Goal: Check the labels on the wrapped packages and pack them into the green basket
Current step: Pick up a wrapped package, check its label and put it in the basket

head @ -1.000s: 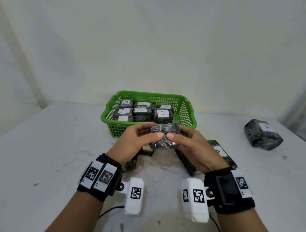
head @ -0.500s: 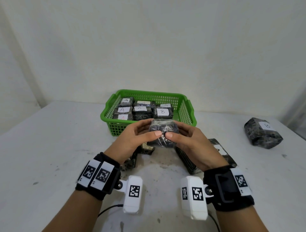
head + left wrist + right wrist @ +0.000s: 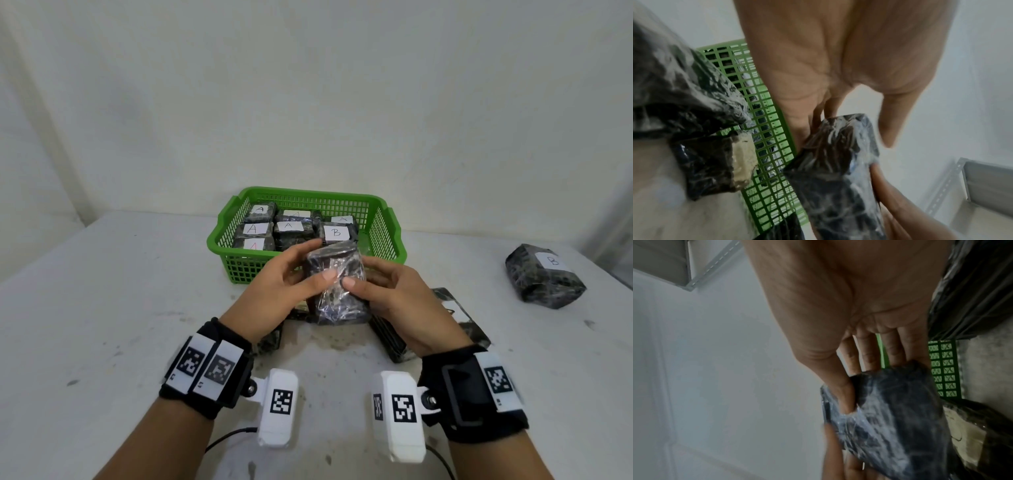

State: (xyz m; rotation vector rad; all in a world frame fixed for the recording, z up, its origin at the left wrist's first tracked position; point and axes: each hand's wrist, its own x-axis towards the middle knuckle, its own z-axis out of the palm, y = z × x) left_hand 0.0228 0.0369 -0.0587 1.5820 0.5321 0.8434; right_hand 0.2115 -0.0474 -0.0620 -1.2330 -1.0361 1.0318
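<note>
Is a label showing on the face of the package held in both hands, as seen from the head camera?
No: the held package, gripped by the left hand and right hand, shows only dark crinkled wrap.

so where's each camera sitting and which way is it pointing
Head: on the head, looking forward and down at the table, basket, both forearms and hands.
Left wrist: along the left hand to the package.
Right wrist: along the right hand to it.
All three share the package and basket.
</note>
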